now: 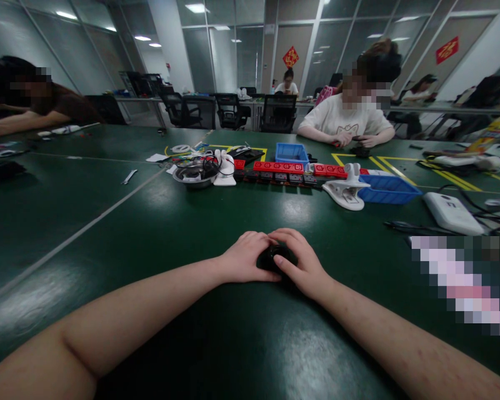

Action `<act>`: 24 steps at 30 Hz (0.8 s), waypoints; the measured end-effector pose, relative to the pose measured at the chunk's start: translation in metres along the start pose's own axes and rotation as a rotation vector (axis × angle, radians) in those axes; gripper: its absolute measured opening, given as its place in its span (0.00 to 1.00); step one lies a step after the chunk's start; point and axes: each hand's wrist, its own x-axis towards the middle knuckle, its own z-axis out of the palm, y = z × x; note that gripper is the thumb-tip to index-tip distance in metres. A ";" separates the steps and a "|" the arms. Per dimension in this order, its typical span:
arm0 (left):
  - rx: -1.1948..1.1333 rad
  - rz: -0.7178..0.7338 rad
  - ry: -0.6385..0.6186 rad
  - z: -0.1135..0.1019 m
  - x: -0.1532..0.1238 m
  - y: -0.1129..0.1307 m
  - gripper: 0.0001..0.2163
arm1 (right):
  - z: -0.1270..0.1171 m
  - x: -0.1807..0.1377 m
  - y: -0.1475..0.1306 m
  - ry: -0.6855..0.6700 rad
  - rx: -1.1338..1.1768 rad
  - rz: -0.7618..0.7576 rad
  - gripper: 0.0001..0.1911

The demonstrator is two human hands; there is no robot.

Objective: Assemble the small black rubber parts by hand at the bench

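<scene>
Both hands meet over a small round black object (278,253) on the dark green tabletop; its exact kind is not clear. My left hand (248,256) curls around its left side, thumb low along the near edge. From the right, my right hand (302,261) wraps over it, with the thumb resting on its top and the fingers bent over the far side. The fingertips of the two hands come together at the back. Much of the black object is hidden by the fingers.
Beyond my hands lie a metal bowl (195,173) of cables, white clip stands (350,189), a red-and-black row of sockets (278,168) and blue bins (389,189). A white box (452,212) with cables stands right. A co-worker (345,119) sits across the table.
</scene>
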 end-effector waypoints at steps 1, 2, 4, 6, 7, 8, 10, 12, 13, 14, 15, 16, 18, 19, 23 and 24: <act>0.005 -0.005 0.007 0.000 0.000 0.000 0.26 | 0.000 0.000 0.001 0.006 -0.005 0.004 0.16; 0.011 -0.010 0.013 0.001 0.000 0.001 0.26 | 0.001 0.000 0.001 0.011 -0.011 0.009 0.16; 0.031 -0.024 0.021 0.000 0.000 0.002 0.27 | 0.001 0.001 0.001 0.023 -0.025 0.014 0.15; 0.066 -0.034 0.033 0.000 0.000 0.004 0.28 | 0.002 0.001 0.000 0.033 -0.050 0.017 0.15; 0.087 -0.040 0.046 0.000 0.000 0.005 0.27 | 0.002 0.001 -0.001 0.034 -0.068 0.017 0.14; 0.107 -0.047 0.064 0.000 -0.001 0.006 0.26 | 0.002 0.001 -0.002 0.033 -0.090 0.017 0.14; 0.137 -0.062 0.092 0.001 -0.002 0.008 0.24 | 0.003 0.001 -0.004 0.024 -0.134 0.016 0.13; 0.160 -0.082 0.096 0.003 -0.002 0.010 0.23 | 0.003 0.001 -0.006 0.014 -0.170 0.015 0.12; 0.171 -0.092 0.091 0.004 -0.003 0.010 0.21 | 0.003 0.001 -0.006 0.014 -0.183 0.015 0.11; 0.179 -0.101 0.087 0.004 -0.003 0.011 0.20 | 0.003 0.001 -0.007 0.018 -0.194 0.015 0.10; 0.183 -0.109 0.084 0.004 -0.003 0.012 0.19 | 0.004 0.002 -0.007 0.021 -0.203 0.017 0.10; 0.183 -0.115 0.084 0.004 -0.003 0.013 0.18 | 0.004 0.002 -0.008 0.025 -0.209 0.018 0.09; 0.165 -0.121 0.085 0.004 -0.003 0.014 0.17 | 0.003 0.002 -0.008 0.024 -0.199 0.012 0.07; 0.150 -0.119 0.084 0.004 -0.003 0.014 0.17 | 0.002 0.003 -0.009 0.019 -0.184 0.003 0.06; 0.062 -0.088 0.064 0.002 -0.002 0.012 0.17 | -0.001 0.003 -0.011 -0.013 -0.100 -0.056 0.07; 0.034 -0.076 0.057 0.002 -0.001 0.011 0.16 | -0.002 0.003 -0.011 -0.021 -0.084 -0.071 0.08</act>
